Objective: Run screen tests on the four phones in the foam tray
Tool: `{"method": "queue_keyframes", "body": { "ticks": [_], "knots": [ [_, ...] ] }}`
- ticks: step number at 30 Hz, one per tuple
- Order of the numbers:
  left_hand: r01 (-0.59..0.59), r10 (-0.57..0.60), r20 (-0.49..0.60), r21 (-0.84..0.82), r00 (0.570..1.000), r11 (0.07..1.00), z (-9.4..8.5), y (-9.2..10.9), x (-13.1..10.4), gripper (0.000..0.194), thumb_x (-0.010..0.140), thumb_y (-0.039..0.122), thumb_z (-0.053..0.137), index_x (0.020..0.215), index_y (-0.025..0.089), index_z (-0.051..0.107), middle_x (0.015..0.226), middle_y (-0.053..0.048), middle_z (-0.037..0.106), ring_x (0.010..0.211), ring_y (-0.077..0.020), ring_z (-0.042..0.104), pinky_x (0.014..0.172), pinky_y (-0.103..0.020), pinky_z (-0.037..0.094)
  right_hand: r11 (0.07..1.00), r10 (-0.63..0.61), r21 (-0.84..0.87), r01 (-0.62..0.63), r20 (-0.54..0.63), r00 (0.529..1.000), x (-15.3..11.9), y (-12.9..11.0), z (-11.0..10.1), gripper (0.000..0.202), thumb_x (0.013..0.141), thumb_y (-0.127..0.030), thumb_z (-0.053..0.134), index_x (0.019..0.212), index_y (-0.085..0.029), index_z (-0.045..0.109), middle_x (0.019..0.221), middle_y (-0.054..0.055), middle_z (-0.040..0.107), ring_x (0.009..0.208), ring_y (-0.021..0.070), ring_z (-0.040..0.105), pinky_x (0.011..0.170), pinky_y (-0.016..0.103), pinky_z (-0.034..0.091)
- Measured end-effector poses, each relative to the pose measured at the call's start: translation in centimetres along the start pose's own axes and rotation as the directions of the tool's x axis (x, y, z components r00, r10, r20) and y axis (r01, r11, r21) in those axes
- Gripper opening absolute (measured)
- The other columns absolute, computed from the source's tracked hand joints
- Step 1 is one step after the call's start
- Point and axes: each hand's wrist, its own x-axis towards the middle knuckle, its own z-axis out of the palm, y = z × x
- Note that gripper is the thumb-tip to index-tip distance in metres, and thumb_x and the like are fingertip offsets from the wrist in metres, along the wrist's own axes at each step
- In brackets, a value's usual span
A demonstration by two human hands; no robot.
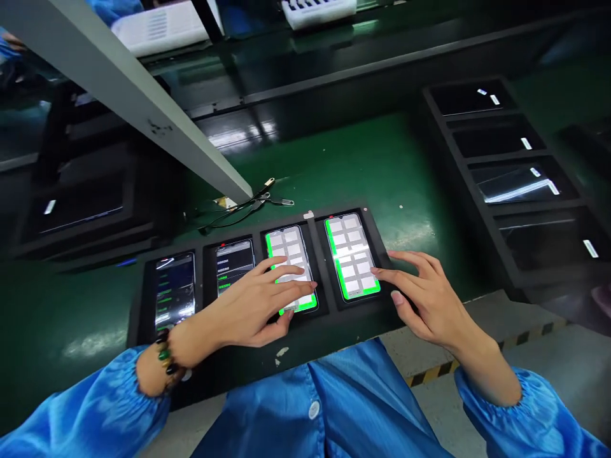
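Left hand (255, 302) and right hand (429, 299) have fingers spread, gripping nothing, the phones (353, 245) at their tips green along two edges, inner cells yet uncoloured.

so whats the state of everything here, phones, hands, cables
Near tray, rightmost phone: lit, white grid, green left and bottom edges
Phone beside it: lit likewise
Left hand: open, over that phone
Near tray, second phone from left: lit, dark background, white and green text
Near tray, leftmost phone: lit, dark background, glare
Phones in side trays: screens dark
Right hand: open, index fingertip at rightmost phone's edge
Cables: loose behind near tray
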Motion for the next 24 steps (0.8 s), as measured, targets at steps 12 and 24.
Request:
{"method": "queue_keyframes", "body": {
  "ticks": [12, 24],
  "knots": [
    [0.067, -0.067, -0.002, -0.026, 0.998, 0.997, -1.4, -4.2, 1.2, 0.053, 0.097, 0.020, 0.055, 0.149, 0.022, 0.062, 0.142, -0.009, 0.076, 0.145, -0.0294, 0.062, 0.137, -0.057, 0.031, 1.000, -0.024, -0.013, 0.024, 0.014, 1.000, 3.5, 4.1, 1.3, 0.040, 0.109, -0.026, 0.049, 0.146, -0.026, 0.066, 0.141, 0.011, 0.074, 0.148, 0.0364, 0.057, 0.111, 0.057, 0.048],
    [0.188, -0.186, -0.034, 0.098, 0.982, 0.977, -2.7, -7.1, 2.5, 0.048, 0.103, 0.025, 0.053, 0.150, 0.019, 0.062, 0.130, -0.013, 0.077, 0.133, -0.0326, 0.060, 0.115, -0.052, 0.044, 0.998, 0.061, -0.022, -0.060, 0.026, 0.998, 8.3, 5.2, 1.7, 0.039, 0.112, -0.027, 0.044, 0.146, -0.025, 0.064, 0.143, 0.011, 0.074, 0.151, 0.0368, 0.054, 0.115, 0.061, 0.048]
  ]
}}
